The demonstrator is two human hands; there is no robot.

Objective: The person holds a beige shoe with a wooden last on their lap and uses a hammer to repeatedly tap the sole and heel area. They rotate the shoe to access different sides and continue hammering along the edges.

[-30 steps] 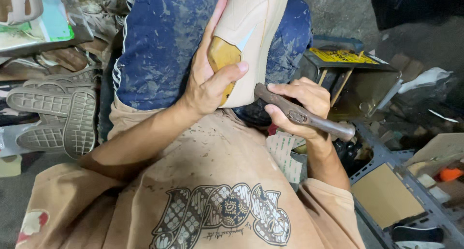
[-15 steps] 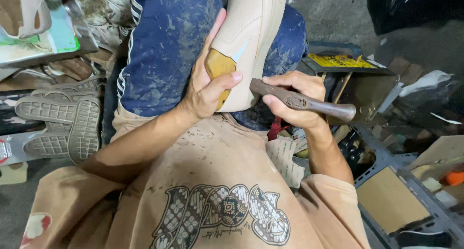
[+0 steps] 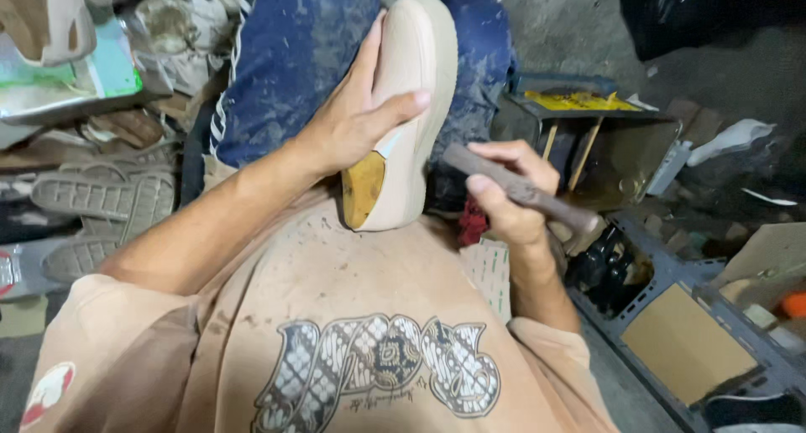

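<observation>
On the lap, a beige shoe [image 3: 411, 89] stands sole-up, gripped by the left hand [image 3: 353, 126] along its left edge — thumb across the sole. Just right of it, the right hand [image 3: 508, 198] is closed around a brown tool handle [image 3: 520, 189] — a narrow gap between.

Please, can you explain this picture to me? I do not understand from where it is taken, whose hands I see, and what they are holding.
The camera sits on a person's head and looks down, so you see that person's own chest, arms and lap. There is no machine, only two bare hands. The left hand grips a beige shoe that rests on the lap, sole side turned toward the camera, with an ochre patch at its near end. The right hand is closed around a dark, worn tool handle; its working end is not clear. Grey shoe soles lie at the left, and a dark open box stands at the right.
</observation>
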